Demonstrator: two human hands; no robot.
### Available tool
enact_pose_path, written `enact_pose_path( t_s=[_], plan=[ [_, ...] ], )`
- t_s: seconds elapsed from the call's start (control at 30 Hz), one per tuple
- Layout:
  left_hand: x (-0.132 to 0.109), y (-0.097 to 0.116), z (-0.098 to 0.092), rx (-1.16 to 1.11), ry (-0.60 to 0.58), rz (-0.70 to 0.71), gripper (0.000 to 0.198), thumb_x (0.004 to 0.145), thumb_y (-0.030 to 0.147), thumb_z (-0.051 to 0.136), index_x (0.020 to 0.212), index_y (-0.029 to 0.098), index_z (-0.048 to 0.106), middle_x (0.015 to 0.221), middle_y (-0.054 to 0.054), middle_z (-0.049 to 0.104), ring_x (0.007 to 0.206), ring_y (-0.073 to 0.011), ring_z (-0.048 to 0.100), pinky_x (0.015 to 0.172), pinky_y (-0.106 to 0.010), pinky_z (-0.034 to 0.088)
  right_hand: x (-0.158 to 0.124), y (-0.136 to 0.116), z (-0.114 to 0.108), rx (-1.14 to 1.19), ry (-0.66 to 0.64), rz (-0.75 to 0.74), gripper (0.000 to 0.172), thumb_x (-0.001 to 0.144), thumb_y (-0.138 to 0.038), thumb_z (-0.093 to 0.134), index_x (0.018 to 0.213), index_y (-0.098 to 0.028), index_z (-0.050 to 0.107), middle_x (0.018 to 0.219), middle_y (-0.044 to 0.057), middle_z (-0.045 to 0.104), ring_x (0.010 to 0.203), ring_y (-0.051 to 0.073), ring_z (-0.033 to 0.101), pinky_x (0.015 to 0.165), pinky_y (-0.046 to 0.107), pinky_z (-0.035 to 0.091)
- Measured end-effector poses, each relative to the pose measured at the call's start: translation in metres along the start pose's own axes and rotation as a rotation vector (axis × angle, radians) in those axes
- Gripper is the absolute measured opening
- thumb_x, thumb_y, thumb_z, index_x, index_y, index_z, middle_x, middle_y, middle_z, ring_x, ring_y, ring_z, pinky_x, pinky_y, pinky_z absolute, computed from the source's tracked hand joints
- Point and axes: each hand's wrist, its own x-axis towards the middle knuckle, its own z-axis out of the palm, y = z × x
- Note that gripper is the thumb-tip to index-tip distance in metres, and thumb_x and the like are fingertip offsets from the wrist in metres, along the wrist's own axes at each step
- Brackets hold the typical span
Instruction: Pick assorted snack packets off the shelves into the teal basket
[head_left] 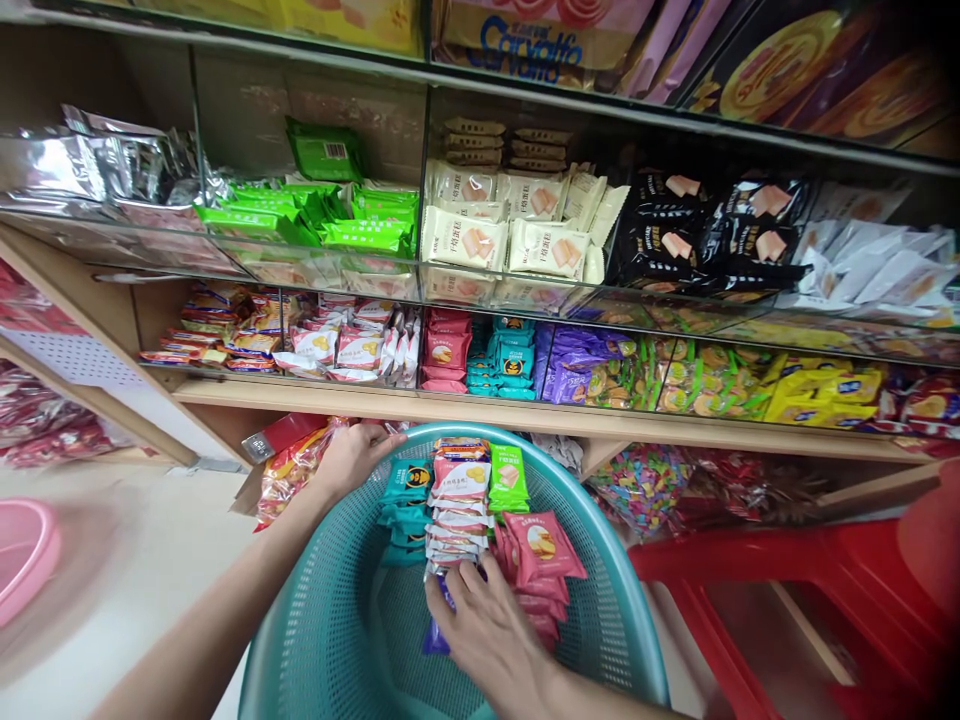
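My left hand (358, 458) grips the far left rim of a large teal plastic basket (322, 600). Inside the basket, my right hand (487, 615) is closed around a purple snack packet (437, 636), partly hidden under the fingers. Just beyond those fingertips runs a row of white-and-red packets (459, 482). Teal packets (407, 490) lie left of that row. To its right are a green packet (509, 477) and a pile of red packets (541, 548), close beside my right hand.
Shelves (480, 405) of sorted snack packets stand ahead, behind glass dividers. A red plastic stool (720, 590) is on the right, and a pink basin (30, 555) sits on the floor at left. Bagged sweets (645, 485) lie under the lowest shelf.
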Motion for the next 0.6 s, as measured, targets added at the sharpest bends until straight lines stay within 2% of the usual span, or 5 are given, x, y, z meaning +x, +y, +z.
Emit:
enact_pose_path(
  t_s=[0.13, 0.23, 0.33, 0.47, 0.6],
  plan=[
    [0.001, 0.000, 0.001, 0.001, 0.004, -0.005, 0.051, 0.081, 0.059, 0.043, 0.049, 0.021, 0.038, 0.047, 0.006, 0.034, 0.047, -0.0096, 0.033, 0.050, -0.023, 0.022, -0.003, -0.002, 0.001, 0.003, 0.057, 0.005, 0.037, 0.089, -0.022, 0.045, 0.124, -0.012, 0.050, 0.115, 0.018, 0.061, 0.105, 0.030, 0.056, 0.090, 0.052, 0.045],
    [0.001, -0.001, 0.002, 0.001, 0.002, -0.001, 0.049, 0.081, 0.059, 0.042, 0.051, 0.020, 0.044, 0.048, 0.005, 0.038, 0.048, -0.0099, 0.035, 0.051, -0.023, 0.023, 0.000, -0.008, 0.004, -0.054, 0.075, -0.070, 0.036, 0.090, -0.023, 0.045, 0.124, -0.013, 0.049, 0.118, 0.017, 0.059, 0.106, 0.029, 0.054, 0.090, 0.048, 0.044],
    [0.001, 0.001, 0.001, -0.001, 0.000, 0.006, 0.049, 0.082, 0.058, 0.043, 0.049, 0.021, 0.042, 0.047, 0.005, 0.037, 0.048, -0.0102, 0.035, 0.050, -0.023, 0.024, 0.004, -0.013, 0.011, -0.087, 0.098, -0.166, 0.032, 0.091, -0.022, 0.041, 0.120, -0.014, 0.052, 0.115, 0.015, 0.059, 0.104, 0.026, 0.052, 0.086, 0.044, 0.044],
    [-0.001, 0.004, -0.003, -0.005, -0.009, 0.010, 0.048, 0.082, 0.057, 0.041, 0.050, 0.022, 0.040, 0.047, 0.005, 0.035, 0.047, -0.0109, 0.036, 0.050, -0.023, 0.025, 0.005, -0.014, 0.026, -0.140, 0.094, -0.307, 0.024, 0.090, -0.025, 0.043, 0.100, -0.018, 0.064, 0.113, 0.008, 0.060, 0.102, 0.023, 0.051, 0.086, 0.041, 0.043],
    [-0.002, 0.007, -0.006, -0.001, -0.018, 0.005, 0.047, 0.083, 0.058, 0.040, 0.051, 0.022, 0.041, 0.047, 0.005, 0.038, 0.048, -0.0121, 0.040, 0.051, -0.023, 0.027, 0.004, -0.008, 0.039, -0.194, 0.141, -0.370, 0.027, 0.090, -0.028, 0.044, 0.084, -0.019, 0.068, 0.106, 0.006, 0.063, 0.098, 0.022, 0.052, 0.084, 0.039, 0.043]
  ],
)
